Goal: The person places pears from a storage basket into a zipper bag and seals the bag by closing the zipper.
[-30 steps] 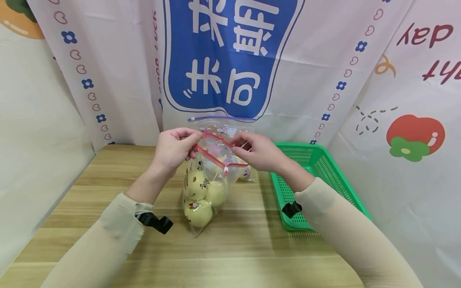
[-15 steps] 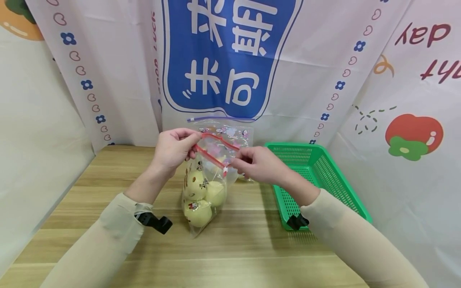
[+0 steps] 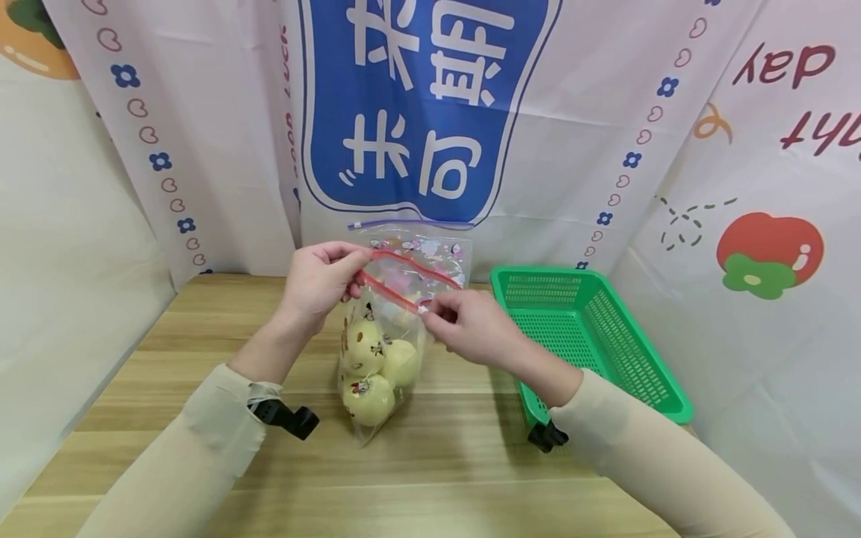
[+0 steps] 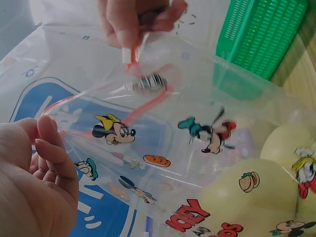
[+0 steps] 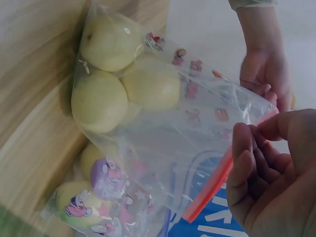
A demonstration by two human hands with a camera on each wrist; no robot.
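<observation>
A clear zip bag [image 3: 386, 317] with cartoon prints and a red zip strip [image 3: 390, 290] stands over the table, its mouth gaping. Inside, low down, sit several pale yellow-green pears [image 5: 98, 101]. My left hand [image 3: 318, 284] pinches the left end of the mouth between thumb and fingers. At the opposite end, my right hand [image 3: 476, 326] pinches the white zip slider [image 4: 127, 55] and the corner of the strip. In the right wrist view the thumb and fingertips meet right at the red strip.
Behind it, against the printed backdrop, leans another clear bag [image 3: 437, 240] with a purple zip, holding yellow-green fruits and a purple item [image 5: 108, 177]. A green plastic basket [image 3: 639, 336] stands on the wooden table [image 3: 430, 493] to the right.
My right hand has moved from the far strip of the mouth down and nearer to the slider end, which it now pinches. The left hand keeps its grip almost in place.
</observation>
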